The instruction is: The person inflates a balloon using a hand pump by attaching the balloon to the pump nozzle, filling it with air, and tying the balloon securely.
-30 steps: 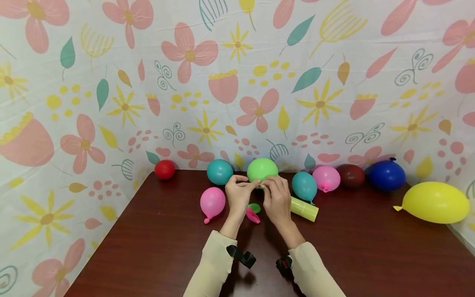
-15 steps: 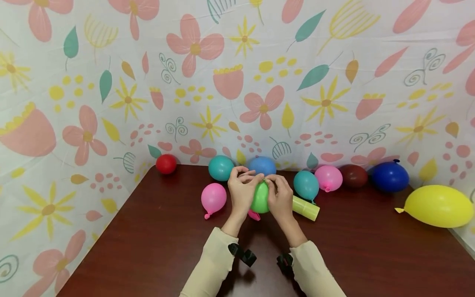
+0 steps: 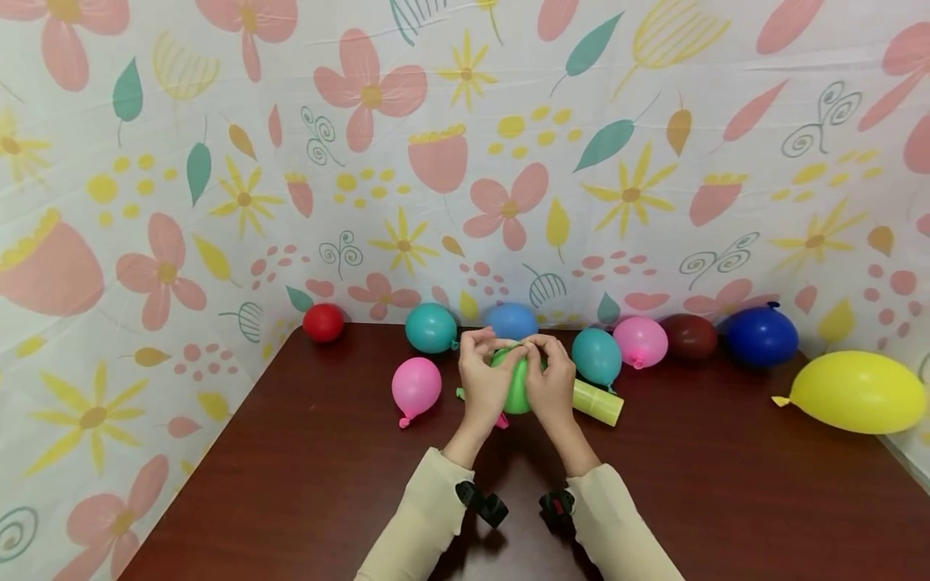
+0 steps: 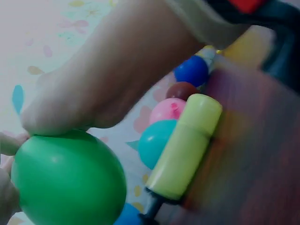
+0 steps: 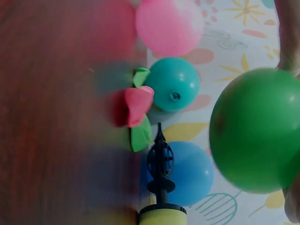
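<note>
A blown-up green balloon point(image 3: 517, 393) hangs between my two hands, its neck end up at the fingertips. My left hand point(image 3: 485, 389) pinches at the neck with thumb and fingers. From the other side, my right hand point(image 3: 550, 386) pinches there too, fingertips meeting the left ones. The neck itself is mostly hidden by the fingers. In the left wrist view the round green balloon point(image 4: 70, 180) fills the lower left, below a hand. The right wrist view shows the green balloon point(image 5: 258, 131) at the right edge, held off the table.
Behind the hands lies a yellow balloon pump point(image 3: 597, 403) with a black nozzle point(image 5: 160, 159). Flat pink point(image 5: 138, 105) and green balloons point(image 5: 140, 133) lie near it. Blown-up balloons line the wall, among them a red one point(image 3: 323, 323) and a large yellow one point(image 3: 857, 392).
The green balloon has swung from beyond the fingertips down between the hands, its neck now upward. A blue balloon behind it has come into sight. Both hands keep their pinch.
</note>
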Motion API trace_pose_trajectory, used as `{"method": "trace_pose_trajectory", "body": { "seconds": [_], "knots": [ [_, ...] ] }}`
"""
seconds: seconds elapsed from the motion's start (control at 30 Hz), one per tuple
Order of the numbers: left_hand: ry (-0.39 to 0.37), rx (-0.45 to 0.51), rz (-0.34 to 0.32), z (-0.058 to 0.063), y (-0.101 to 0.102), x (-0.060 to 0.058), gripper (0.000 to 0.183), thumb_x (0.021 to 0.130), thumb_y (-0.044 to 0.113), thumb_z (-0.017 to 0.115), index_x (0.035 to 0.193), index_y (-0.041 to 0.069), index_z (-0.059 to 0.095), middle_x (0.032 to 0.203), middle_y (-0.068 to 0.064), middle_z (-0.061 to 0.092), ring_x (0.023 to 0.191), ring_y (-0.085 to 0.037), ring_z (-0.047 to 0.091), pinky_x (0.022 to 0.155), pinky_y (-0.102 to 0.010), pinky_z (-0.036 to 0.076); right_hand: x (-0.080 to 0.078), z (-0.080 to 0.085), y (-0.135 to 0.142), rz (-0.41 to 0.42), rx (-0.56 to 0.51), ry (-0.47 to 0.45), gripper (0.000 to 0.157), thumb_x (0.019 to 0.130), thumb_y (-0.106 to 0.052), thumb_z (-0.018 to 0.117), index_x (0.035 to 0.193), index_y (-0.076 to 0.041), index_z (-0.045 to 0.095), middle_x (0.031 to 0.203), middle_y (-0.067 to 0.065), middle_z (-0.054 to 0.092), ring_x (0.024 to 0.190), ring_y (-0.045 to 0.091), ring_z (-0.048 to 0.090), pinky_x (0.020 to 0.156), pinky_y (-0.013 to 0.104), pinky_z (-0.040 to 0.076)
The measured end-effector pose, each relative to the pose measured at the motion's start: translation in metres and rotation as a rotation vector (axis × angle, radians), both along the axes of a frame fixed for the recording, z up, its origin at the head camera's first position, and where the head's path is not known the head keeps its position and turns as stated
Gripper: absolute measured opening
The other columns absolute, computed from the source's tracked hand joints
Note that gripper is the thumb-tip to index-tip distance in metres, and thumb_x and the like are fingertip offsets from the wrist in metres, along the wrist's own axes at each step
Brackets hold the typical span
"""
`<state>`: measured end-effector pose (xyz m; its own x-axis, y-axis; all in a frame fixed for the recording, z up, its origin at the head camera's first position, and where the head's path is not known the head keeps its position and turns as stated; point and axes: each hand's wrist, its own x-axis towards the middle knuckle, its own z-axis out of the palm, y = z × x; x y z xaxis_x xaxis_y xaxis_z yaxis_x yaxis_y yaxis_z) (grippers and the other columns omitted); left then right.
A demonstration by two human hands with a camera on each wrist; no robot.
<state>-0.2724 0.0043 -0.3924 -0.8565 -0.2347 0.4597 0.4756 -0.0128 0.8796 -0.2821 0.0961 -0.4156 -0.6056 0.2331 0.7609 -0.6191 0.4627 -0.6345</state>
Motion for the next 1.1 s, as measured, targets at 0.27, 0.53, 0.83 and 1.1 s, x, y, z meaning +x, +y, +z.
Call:
{"method": "trace_pose_trajectory", "body": {
  "seconds": [0.27,0.53,0.83,1.1],
  "knots": [
    [0.002,-0.053,-0.019,-0.004,-0.004,-0.008,0.065,0.084,0.009,0.076,0.139,0.006,0.041,0.139,-0.019,0.048,0.136,-0.034,0.038,0.107,-0.058,0.04,-0.003,0.002,0.002,0.042,-0.084,-0.091,0.013,0.097,-0.004,0.057,0.096,0.008,0.064,0.091,0.022,0.069,0.083,0.034,0.065,0.073,0.01,0.045],
    [-0.022,-0.234,-0.164,-0.009,-0.009,-0.007,0.024,0.094,0.017,0.064,0.114,0.005,0.071,0.121,-0.01,0.068,0.121,-0.027,0.057,0.103,-0.039,0.046,0.0,0.0,0.002,0.065,-0.116,-0.124,0.016,0.097,-0.008,0.058,0.096,0.006,0.065,0.098,0.022,0.066,0.095,0.033,0.062,0.081,0.012,0.045],
    [-0.074,-0.407,-0.221,-0.009,-0.011,-0.008,0.024,0.097,0.023,0.06,0.103,0.003,0.073,0.116,-0.009,0.07,0.117,-0.025,0.054,0.098,-0.037,0.045,0.002,0.001,0.005,0.127,-0.138,-0.184,0.012,0.096,-0.004,0.058,0.096,0.006,0.064,0.099,0.019,0.06,0.095,0.023,0.057,0.082,0.014,0.044],
    [-0.05,-0.512,-0.373,-0.003,-0.005,-0.002,0.016,0.093,0.01,0.063,0.085,0.001,0.073,0.094,-0.013,0.072,0.094,-0.016,0.054,0.085,-0.024,0.044,-0.001,0.022,0.027,0.227,-0.546,-0.401,0.016,0.101,-0.008,0.049,0.098,0.005,0.058,0.079,-0.005,0.057,0.071,0.001,0.055,0.07,0.016,0.049]
  ]
}}
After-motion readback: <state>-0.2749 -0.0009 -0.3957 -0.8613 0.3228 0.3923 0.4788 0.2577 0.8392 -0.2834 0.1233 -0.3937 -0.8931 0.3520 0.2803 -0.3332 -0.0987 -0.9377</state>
